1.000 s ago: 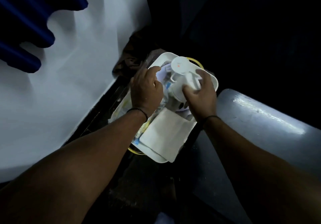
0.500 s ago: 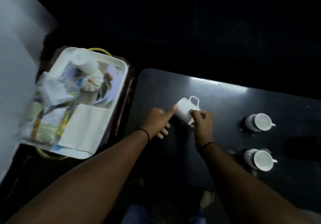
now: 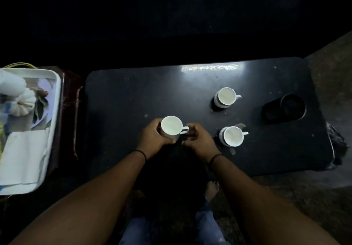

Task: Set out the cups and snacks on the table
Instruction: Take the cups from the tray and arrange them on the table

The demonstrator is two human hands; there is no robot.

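Note:
A white cup [image 3: 171,125] stands upright, mouth up, near the front middle of the black table [image 3: 144,92]. My left hand [image 3: 152,139] wraps its left side. My right hand [image 3: 198,140] pinches its handle from the right. Two more white cups sit to the right on dark coasters: the far cup [image 3: 226,96] and the near cup [image 3: 232,136], handles pointing right. A white tray [image 3: 54,100] at the left holds a white pumpkin-shaped piece [image 3: 22,105], a folded white cloth [image 3: 21,159] and packets that are hard to make out.
A dark holder with coasters [image 3: 284,109] lies at the table's right end. The tray rests on a dark reddish stand [image 3: 70,119] left of the table. My bare foot [image 3: 211,189] and jeans show below the table's front edge. The background is dark.
The cup went from tilted on its side above the table's left part to upright further right. Both hands moved with it, and the view swung right away from the tray.

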